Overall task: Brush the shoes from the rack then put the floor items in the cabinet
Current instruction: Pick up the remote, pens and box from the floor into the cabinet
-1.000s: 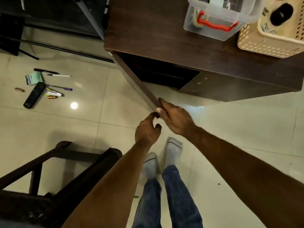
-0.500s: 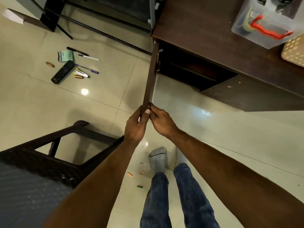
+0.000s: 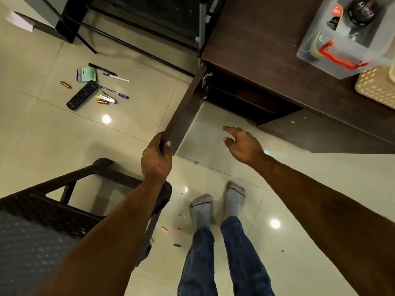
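1. On the tiled floor (image 3: 64, 133) to the far left lies a loose cluster of small items: one black remote control (image 3: 82, 95), one green packet (image 3: 86, 74), and four pens, a black pen (image 3: 102, 69), a white pen (image 3: 116, 77), a purple pen (image 3: 114, 92) and a yellow-and-white pen (image 3: 106, 98). Two copper-coloured batteries also lie there, one battery (image 3: 65, 84) apart at the left and one second battery (image 3: 102, 102) just beside the remote.
2. One dark wooden cabinet (image 3: 267, 67) stands at the upper right, with one cabinet door (image 3: 184, 112) swung open toward the person.
3. One left hand (image 3: 156, 160) grips the free edge of the door, fingers curled round it and thumb on the inner face.
4. One right hand (image 3: 243, 144) hangs in front of the open compartment with fingers loosely spread, holding nothing and touching nothing.
5. Both hands are well apart from the floor cluster, which lies to the left of the door.
6. Two feet in grey socks (image 3: 218, 206) stand below, with a few tiny bits scattered just beside them.
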